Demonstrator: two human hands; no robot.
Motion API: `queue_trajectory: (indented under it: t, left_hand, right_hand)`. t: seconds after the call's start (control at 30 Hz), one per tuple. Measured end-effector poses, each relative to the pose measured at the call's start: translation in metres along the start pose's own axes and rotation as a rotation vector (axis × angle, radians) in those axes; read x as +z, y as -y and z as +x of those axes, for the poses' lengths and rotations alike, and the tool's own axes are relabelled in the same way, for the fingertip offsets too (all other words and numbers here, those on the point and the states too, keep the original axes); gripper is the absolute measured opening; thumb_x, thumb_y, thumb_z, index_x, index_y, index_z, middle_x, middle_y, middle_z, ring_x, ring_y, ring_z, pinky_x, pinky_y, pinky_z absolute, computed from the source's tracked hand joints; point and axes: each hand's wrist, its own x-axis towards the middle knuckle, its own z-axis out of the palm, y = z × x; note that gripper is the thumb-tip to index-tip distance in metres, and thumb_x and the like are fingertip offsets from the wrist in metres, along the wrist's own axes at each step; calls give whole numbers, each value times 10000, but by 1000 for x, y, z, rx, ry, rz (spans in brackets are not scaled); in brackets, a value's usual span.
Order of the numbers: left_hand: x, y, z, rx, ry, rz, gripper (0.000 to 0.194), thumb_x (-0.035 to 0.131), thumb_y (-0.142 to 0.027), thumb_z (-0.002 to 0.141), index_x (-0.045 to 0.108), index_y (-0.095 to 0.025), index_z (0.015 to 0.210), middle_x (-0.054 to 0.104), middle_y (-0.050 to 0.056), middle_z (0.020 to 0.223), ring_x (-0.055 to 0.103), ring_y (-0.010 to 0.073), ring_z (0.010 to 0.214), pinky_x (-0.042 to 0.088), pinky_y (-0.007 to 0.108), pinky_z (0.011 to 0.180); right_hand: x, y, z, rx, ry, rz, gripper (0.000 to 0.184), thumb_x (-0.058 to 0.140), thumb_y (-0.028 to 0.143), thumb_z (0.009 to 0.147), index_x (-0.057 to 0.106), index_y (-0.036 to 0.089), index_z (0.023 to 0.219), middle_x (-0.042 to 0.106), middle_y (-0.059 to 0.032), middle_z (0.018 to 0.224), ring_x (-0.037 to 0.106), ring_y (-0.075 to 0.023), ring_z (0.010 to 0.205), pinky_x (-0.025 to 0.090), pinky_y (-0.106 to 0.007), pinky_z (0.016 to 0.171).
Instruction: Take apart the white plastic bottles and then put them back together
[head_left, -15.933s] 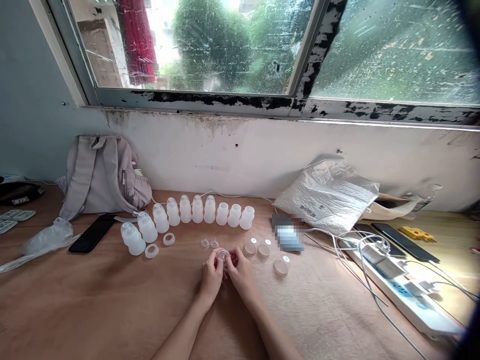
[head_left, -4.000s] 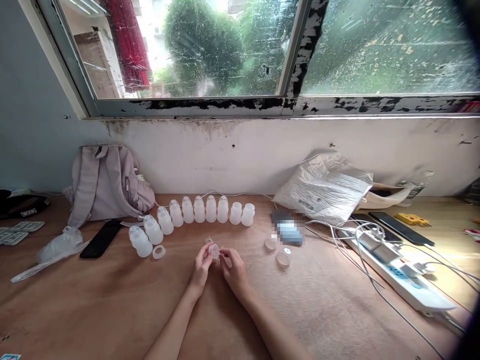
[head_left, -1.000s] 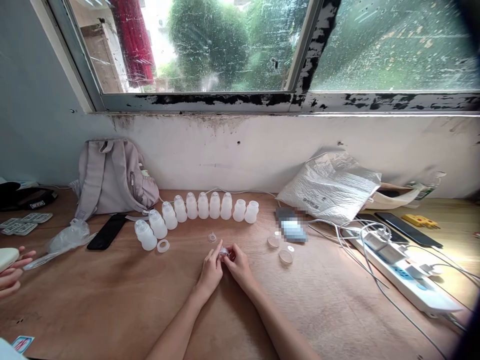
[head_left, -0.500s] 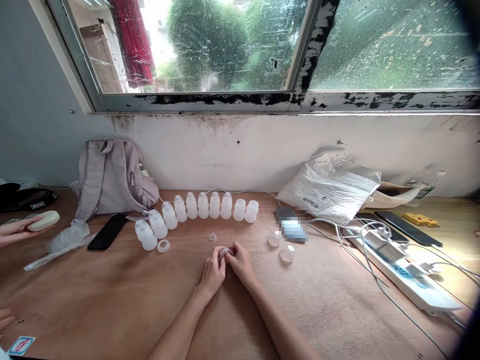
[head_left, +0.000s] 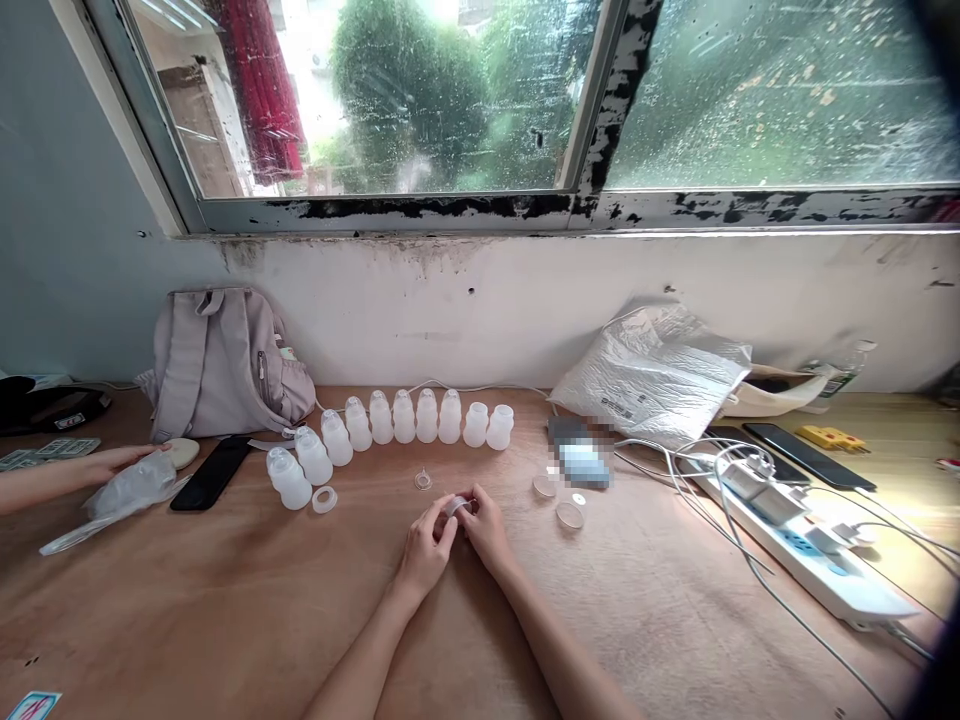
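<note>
Between both hands, low over the table, is a small whitish baby-bottle collar ring (head_left: 455, 506). My left hand (head_left: 427, 548) pinches its left side. My right hand (head_left: 481, 525) grips the right side with bent fingers, which partly hide it. Just beyond the hands a clear silicone bottle nipple (head_left: 424, 480) rests on the table. Several frosted baby bottles (head_left: 403, 420) stand in a curved row behind; the two at the right end have no tops. Another white collar ring (head_left: 325, 499) lies beside the nearest left bottle (head_left: 289, 482). To the right are clear round caps (head_left: 570, 516).
Another person's hand (head_left: 120, 462) touches a pale oval object (head_left: 181, 453) at left, near a plastic bag (head_left: 139, 485) and black phone (head_left: 211, 474). A backpack (head_left: 225, 365) leans on the wall. At right are a silver pouch (head_left: 652, 375), cables and a power strip (head_left: 825, 550).
The other person's hand has moved right with the pale oval object, down beside the plastic bag. My hands stay in place, with the collar ring turned slightly. The view has shifted a little.
</note>
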Motion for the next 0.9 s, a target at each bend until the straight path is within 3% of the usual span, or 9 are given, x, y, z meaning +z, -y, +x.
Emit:
queue_trajectory:
  t: [0.17,0.33,0.53,0.77,0.9]
  left_hand:
    - [3,6,7,-220,-70,-277,398,382,-433,801,425,-167,1095,587,22,706,534,112,535,388,192,419]
    - [-2,8,13,-253,-9,-390,406,528,-460,704,547,-117,919,583,58,779,507,101,567,384,187,443]
    - [-14,-3,11,-248,127,-465,343,553,-411,696,588,-132,893,566,32,759,486,101,617,398,188,501]
    - [-16,-1,12,-356,85,-570,323,524,-425,709,578,-142,855,559,20,710,500,102,608,408,202,532]
    - [-20,-1,11,-345,114,-615,270,478,-406,757,597,-177,838,585,28,732,509,118,635,420,238,578]
  right_hand:
    - [2,-1,-2,-13,-16,55,81,505,259,678,468,190,701,521,22,586,452,-117,504,359,-219,472]
    - [3,3,-4,-76,28,66,118,526,276,686,449,188,671,520,21,606,463,-115,532,368,-217,496]
    - [2,8,-7,-100,66,72,95,527,245,674,454,185,675,522,16,616,470,-115,556,386,-217,513]
    - [2,13,-9,-73,118,139,176,533,339,706,512,179,777,565,-2,660,514,-121,546,418,-223,486]
    - [2,12,-8,-63,145,172,226,498,381,744,537,172,819,594,-31,720,553,-142,603,449,-243,522]
